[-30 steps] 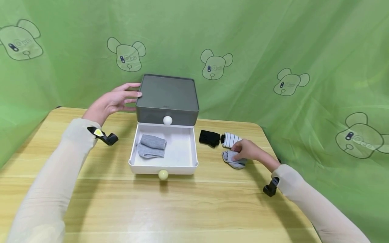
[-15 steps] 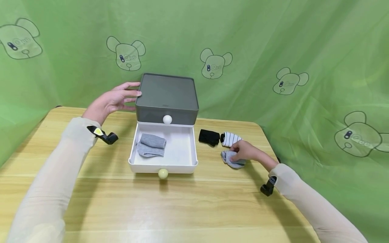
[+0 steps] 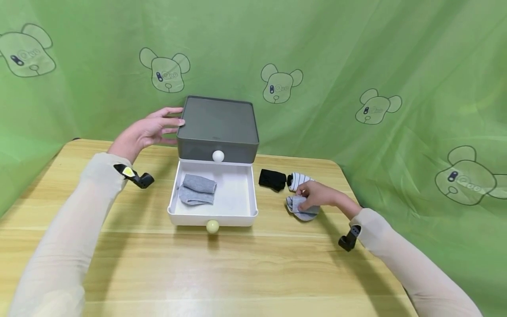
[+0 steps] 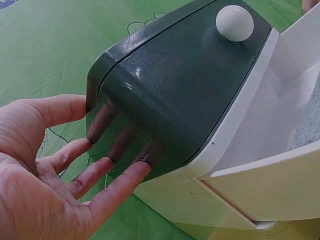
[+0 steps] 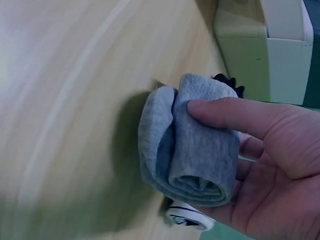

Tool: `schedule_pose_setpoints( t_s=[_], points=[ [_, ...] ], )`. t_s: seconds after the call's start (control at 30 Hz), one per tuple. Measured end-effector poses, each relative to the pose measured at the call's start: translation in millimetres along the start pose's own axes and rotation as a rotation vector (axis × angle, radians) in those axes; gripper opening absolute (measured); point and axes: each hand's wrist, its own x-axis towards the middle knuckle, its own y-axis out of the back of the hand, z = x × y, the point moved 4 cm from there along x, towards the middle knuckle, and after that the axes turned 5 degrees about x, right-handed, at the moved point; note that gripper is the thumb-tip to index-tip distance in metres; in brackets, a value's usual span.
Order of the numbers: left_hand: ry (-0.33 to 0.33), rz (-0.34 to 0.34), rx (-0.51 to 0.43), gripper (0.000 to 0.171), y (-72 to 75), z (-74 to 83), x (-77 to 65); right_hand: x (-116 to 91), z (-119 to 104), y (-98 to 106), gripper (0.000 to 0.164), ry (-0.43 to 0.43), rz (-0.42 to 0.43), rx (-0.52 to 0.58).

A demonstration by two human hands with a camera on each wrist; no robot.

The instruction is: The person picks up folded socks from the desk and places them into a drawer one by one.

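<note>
The right hand (image 3: 318, 195) I follow by remote camera pinches a folded grey sock (image 5: 202, 145) between thumb and fingers, at the right of a wooden worktop (image 3: 253, 268); whether the sock touches the surface I cannot tell. The left hand (image 3: 148, 130), well apart from it, holds nothing, its fingers spread and their tips against the side of a dark grey drawer unit (image 3: 219, 121). A white knob (image 3: 218, 156) marks the unit's closed upper drawer. Below, I see a white drawer (image 3: 235, 193) with a pale yellow knob (image 3: 212, 226) pulled out, a second grey bundle (image 3: 196, 190) lying in its left half. Between the drawer and the right hand lies a black bundle (image 3: 272, 179), just beside a white striped bundle (image 3: 299, 179) partly covered by that hand. A green backdrop (image 3: 325, 53) printed with bear outlines hangs behind.
</note>
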Motion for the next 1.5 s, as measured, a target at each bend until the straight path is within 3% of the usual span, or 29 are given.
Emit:
schedule_pose_setpoints(
  t_s=[0.43,0.7,0.97,1.2,1.5],
  points=[
    [-0.004,-0.001,-0.012,0.076,-0.9,-0.2,-2.4,-0.5,-51.4,22.4,0.028,0.025,-0.103,0.03],
    [-0.008,0.001,-0.019,0.074,-0.9,-1.0,-1.2,-3.8,-101.9,40.6,0.032,0.088,-0.135,-0.029],
    [-0.01,-0.002,-0.019,0.075,-1.1,-0.1,-1.7,-3.5,-154.0,52.8,0.035,0.104,-0.175,0.005],
    [-0.009,0.002,-0.02,0.074,0.0,-0.6,-2.1,1.0,-193.4,44.0,0.035,0.133,-0.196,0.043],
    [-0.01,-0.006,-0.011,0.076,-1.3,-0.3,-1.8,14.0,-214.0,15.9,0.032,0.182,-0.217,0.066]
  ],
)
